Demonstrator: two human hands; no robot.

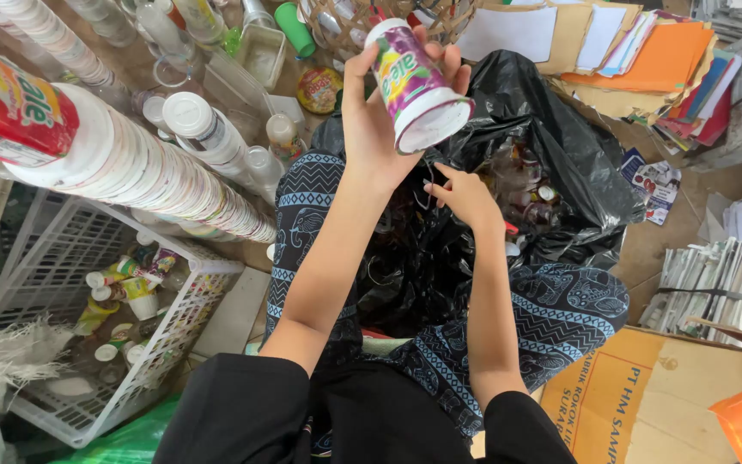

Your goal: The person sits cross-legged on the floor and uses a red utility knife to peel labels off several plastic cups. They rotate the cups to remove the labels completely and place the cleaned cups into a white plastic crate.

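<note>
My left hand (380, 112) is raised and holds a small plastic cup (416, 86) with a purple and pink label, its white rim turned toward me. Just below it, my right hand (465, 196) hovers over the open black plastic bag (560, 137) between my knees, fingers loosely curled with nothing seen in them. The bag holds several small cups and bits of plastic.
A long stack of nested white cups (156, 172) lies at the left above a white plastic basket (199, 296) holding several small cups. Clear plastic bottles (216, 129) stand behind. Stacks of paper and folders (646, 60) and flattened cardboard (646, 387) lie at the right.
</note>
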